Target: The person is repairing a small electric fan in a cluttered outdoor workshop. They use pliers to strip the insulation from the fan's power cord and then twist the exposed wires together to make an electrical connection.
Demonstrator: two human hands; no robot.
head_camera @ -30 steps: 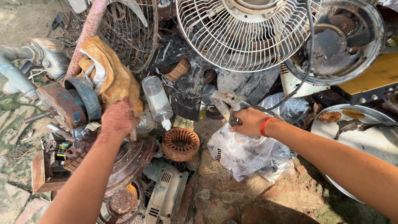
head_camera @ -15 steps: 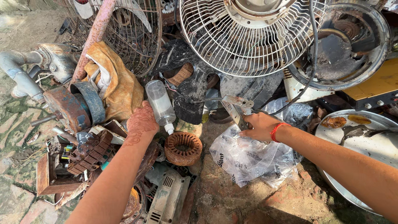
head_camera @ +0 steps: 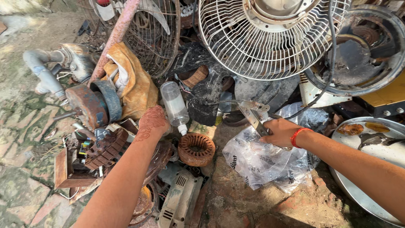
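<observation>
The fingers (head_camera: 274, 136) of the right hand (head_camera: 282, 132) are clenched around the handle of a grey metal tool (head_camera: 254, 115), whose flat pale head points up and to the left, out over the scrap pile; a red band (head_camera: 298, 136) circles that wrist. Just below the right hand lies a crumpled clear plastic bag (head_camera: 265, 162) on the bare earth, touching the underside of the wrist. The left hand (head_camera: 152, 122) reaches into the heap with its back to the camera; its fingers curl downward out of sight, so whether they grip anything cannot be told. It sits just beside a clear plastic bottle (head_camera: 175, 105), which lies tilted with its white nozzle pointing down and toward the person. Below the nozzle a rusty copper-wound motor stator (head_camera: 196, 148) rests on the ground, between the two arms. To the left of the left hand are a rusted round motor housing (head_camera: 90, 103) and a yellow-brown cloth (head_camera: 135, 86) draped against a pink pole (head_camera: 114, 36). Above the right hand stands a white wire fan guard (head_camera: 265, 38), and at the far right a shallow metal pan (head_camera: 371, 169) lies on the ground.
</observation>
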